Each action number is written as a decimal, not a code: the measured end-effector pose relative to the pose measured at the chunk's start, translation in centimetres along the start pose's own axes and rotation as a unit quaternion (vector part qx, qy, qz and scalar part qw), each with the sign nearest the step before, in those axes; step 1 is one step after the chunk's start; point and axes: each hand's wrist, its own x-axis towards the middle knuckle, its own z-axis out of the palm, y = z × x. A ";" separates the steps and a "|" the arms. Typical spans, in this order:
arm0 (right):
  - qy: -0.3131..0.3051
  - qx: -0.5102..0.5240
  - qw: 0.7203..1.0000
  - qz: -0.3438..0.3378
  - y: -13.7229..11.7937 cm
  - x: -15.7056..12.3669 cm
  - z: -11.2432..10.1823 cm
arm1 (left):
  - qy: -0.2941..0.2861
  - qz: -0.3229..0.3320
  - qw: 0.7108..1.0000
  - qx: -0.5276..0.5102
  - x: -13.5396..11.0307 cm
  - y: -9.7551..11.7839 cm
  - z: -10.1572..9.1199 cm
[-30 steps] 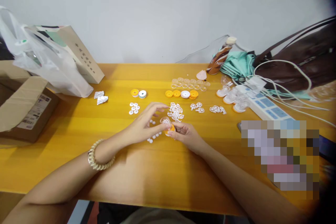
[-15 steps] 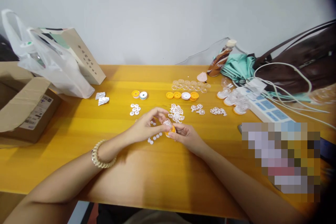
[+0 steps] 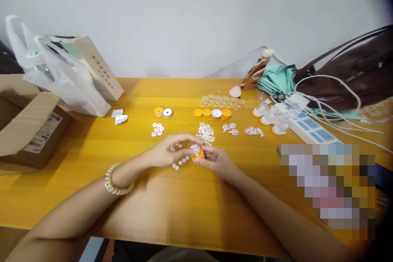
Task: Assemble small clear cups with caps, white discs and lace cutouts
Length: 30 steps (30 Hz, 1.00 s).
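Both my hands meet over the middle of the yellow table (image 3: 184,208). My right hand (image 3: 217,161) cups a small orange cap with a white lattice piece on it (image 3: 196,152). My left hand (image 3: 170,149), with a gold bracelet on its wrist, pinches the top of that same cap with thumb and forefinger. Small white discs (image 3: 180,161) lie just below my left fingers. A heap of white lattice wheels (image 3: 205,133) sits right behind my hands.
Orange and white caps (image 3: 215,112), clear cups (image 3: 221,100) and more white pieces (image 3: 158,129) lie farther back. A power strip (image 3: 307,125), cables, a brown bag (image 3: 344,77), a bottle (image 3: 254,71) stand at right. A cardboard box (image 3: 27,127) and plastic bag (image 3: 55,77) stand at left.
My left fingers, stretched above the cap a second ago, have curled down and closed on its top. The cap sits lower in my right hand. The view shifted slightly.
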 end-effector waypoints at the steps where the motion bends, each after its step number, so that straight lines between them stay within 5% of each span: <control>1: -0.001 0.000 1.000 0.001 0.0 0.0 0.0 | -0.031 0.019 0.999 -0.005 -0.1 0.3 -0.2; 3: -0.003 0.002 1.000 0.000 0.0 0.0 0.0 | -0.030 0.034 0.999 0.009 -0.2 0.5 -0.3; 8: -0.007 0.003 1.000 -0.005 -0.3 0.0 0.1 | 0.102 -0.037 0.992 0.061 -0.1 -0.4 0.6; 15: -0.010 0.001 1.000 0.008 -0.1 -0.2 0.3 | -0.074 0.032 0.997 0.003 0.0 0.8 -0.5; 21: -0.005 -0.006 1.000 -0.006 0.0 0.0 0.0 | 0.084 -0.010 0.988 0.126 -0.1 0.0 0.4; 30: -0.013 -0.035 0.999 -0.027 -0.1 -0.2 0.4 | 0.078 -0.078 0.983 0.147 -0.4 0.2 1.3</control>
